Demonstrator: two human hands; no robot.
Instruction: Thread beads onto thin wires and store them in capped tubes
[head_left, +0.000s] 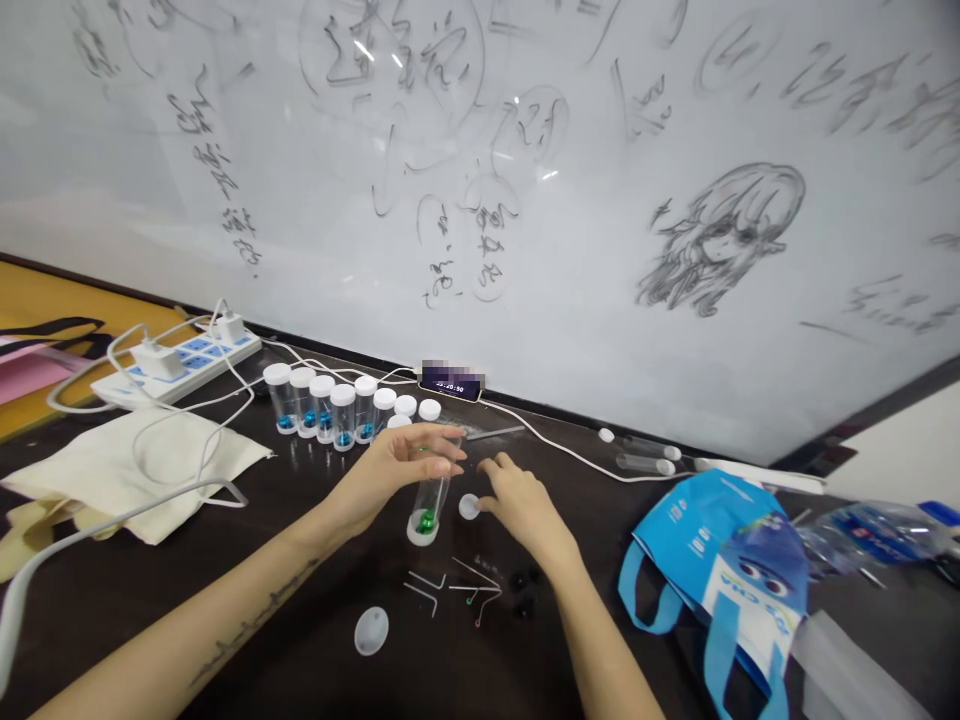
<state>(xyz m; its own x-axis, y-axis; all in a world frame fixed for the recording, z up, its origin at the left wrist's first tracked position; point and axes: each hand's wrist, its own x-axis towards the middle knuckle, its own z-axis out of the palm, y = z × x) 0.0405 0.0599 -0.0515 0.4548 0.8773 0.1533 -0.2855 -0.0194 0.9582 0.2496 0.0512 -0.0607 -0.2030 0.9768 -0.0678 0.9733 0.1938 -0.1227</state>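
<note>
The left hand has its grip pinched on the top of a clear vial, which stands on the desk with green beads inside. Just right of the vial, the right hand has a loose grip, fingertips touching a white cap. Behind the vial, the whiteboard scrawl is illegible.

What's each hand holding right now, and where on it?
Left hand grips the vial near its top. Right hand holds nothing; its fingers are by a cap.

You work under bright, even light from above. Glare streaks sit high on the whiteboard; the dark table shows only soft shadows. Frame edges bow outward. Your left hand gripping the vial looks slightly blurred.
</note>
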